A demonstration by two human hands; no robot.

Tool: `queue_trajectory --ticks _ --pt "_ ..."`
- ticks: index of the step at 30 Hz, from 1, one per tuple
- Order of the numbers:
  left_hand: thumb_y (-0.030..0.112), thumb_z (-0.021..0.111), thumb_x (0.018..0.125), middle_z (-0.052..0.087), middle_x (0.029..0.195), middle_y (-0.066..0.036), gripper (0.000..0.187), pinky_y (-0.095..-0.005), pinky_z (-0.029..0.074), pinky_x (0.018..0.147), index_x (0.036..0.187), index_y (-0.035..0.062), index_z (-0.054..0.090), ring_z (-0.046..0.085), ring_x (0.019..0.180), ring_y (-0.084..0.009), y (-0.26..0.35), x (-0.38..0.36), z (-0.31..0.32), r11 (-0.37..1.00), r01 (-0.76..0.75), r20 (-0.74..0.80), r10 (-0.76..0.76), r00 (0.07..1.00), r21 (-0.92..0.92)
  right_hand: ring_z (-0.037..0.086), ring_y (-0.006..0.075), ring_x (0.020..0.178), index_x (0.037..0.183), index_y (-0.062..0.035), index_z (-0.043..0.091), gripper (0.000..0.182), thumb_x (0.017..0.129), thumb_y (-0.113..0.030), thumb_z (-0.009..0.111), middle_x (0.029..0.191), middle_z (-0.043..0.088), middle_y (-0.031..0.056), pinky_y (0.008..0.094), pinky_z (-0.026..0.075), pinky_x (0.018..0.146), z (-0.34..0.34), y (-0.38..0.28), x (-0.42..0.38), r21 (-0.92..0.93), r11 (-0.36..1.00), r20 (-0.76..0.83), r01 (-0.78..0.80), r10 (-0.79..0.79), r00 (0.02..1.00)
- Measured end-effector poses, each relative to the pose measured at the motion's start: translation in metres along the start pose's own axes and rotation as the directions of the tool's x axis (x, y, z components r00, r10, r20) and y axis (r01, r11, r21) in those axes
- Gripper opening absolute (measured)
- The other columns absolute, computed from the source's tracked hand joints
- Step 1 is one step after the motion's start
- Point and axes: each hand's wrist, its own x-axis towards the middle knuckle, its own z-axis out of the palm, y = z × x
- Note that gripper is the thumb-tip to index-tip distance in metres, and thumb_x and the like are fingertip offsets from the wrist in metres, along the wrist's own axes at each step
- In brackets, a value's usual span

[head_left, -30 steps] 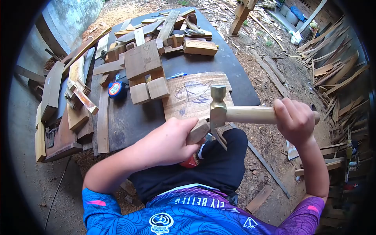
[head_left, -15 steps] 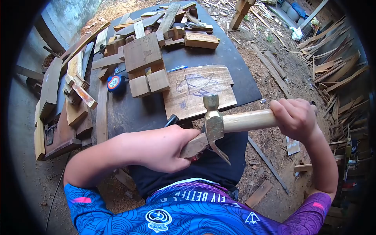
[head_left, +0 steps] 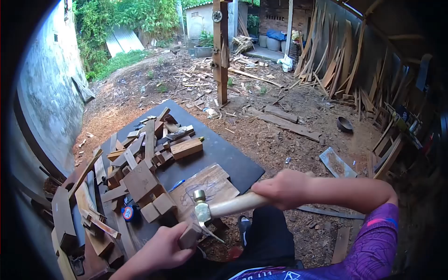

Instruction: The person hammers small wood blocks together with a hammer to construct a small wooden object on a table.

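Right hand: the right hand (head_left: 279,187) is wrapped around the far end of the pale wooden handle of a claw hammer with a worn brass-toned metal head (head_left: 223,208).
Left hand: the left hand (head_left: 166,245) clasps a short, squared, light-brown wooden piece (head_left: 190,236), thumb along its near side; its lower part is hidden.
Hammer position: held roughly level over the near edge of the black flat-topped table (head_left: 228,161), head beside the wooden piece, claw curving down toward the dark-trousered leg (head_left: 268,235). Contact between head and piece cannot be confirmed.
Board: a pale, flat wooden board with pen-drawn lines (head_left: 217,179) lies on the table beyond the hammer head.
Nearby: a slim blue pen (head_left: 177,185) lies beside the board; a round blue tape measure with an orange-ringed face (head_left: 128,213) sits farther left.
Hand hazard: a glancing blow could bruise the left thumb, the head being so near it.
Leg hazard: a loosened right grip could drop the claw onto the leg.
Workpiece hazard: weak clasping could let the piece twist under impact.
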Motion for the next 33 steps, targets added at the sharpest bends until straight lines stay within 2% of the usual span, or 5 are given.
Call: queue_trajectory --ticks 12,16,19,22,33 --pt "0.013 0.074 0.088 0.067 0.075 -0.016 0.023 -0.0486 0.056 0.063 0.096 0.0043 0.055 0.071 0.073 -0.04 -0.002 -0.007 0.016 0.841 -0.15 -0.064 0.214 0.975 0.52 0.07 0.0449 0.086 0.119 -0.0079 0.057 0.036 0.085 -0.013 0.068 0.088 0.069 0.0198 0.0554 0.054 0.078 0.011 -0.021 -0.021 0.476 0.851 0.431 -0.223 -0.005 0.902" --pt "0.011 0.073 0.088 0.066 0.077 -0.021 0.018 -0.0474 0.056 0.066 0.097 0.004 0.059 0.07 0.077 -0.0442 0.002 -0.006 0.015 0.995 -0.096 0.028 0.095 0.995 0.034 0.07 0.0442 0.087 0.118 -0.0103 0.058 0.038 0.082 -0.014 0.07 0.09 0.069 0.0193 0.055 0.054 0.077 0.009 -0.023 -0.021 0.381 0.891 0.446 -0.247 0.057 0.893" --pt "0.006 0.071 0.092 0.071 0.088 -0.004 0.021 -0.0319 0.053 0.075 0.112 0.0035 0.068 0.065 0.083 -0.0106 -0.004 -0.006 0.028 0.938 0.047 0.142 0.002 0.99 -0.343 0.071 0.0432 0.086 0.117 -0.0132 0.058 0.041 0.078 -0.012 0.073 0.088 0.069 0.018 0.0542 0.055 0.074 0.026 -0.019 -0.023 0.412 0.888 0.334 -0.203 0.06 0.941" --pt "0.002 0.066 0.09 0.075 0.114 -0.007 0.032 -0.0324 0.053 0.101 0.121 0.0 0.067 0.069 0.11 -0.0142 -0.022 -0.005 0.053 0.755 0.203 0.199 -0.097 0.975 -0.624 0.07 0.0438 0.084 0.114 -0.0131 0.059 0.04 0.077 -0.011 0.073 0.085 0.069 0.0183 0.0542 0.054 0.072 0.036 -0.016 -0.016 0.342 0.915 0.302 -0.216 0.111 0.947" --pt "0.002 0.068 0.09 0.067 0.104 0.0 0.024 -0.0283 0.052 0.09 0.114 0.002 0.065 0.061 0.099 -0.0083 -0.071 0.005 0.101 0.673 0.116 0.147 -0.01 0.989 -0.731 0.072 0.0401 0.083 0.112 -0.0136 0.057 0.041 0.075 -0.013 0.075 0.087 0.071 0.0146 0.052 0.056 0.072 0.069 0.007 0.001 0.215 0.968 0.28 -0.131 0.067 0.958"
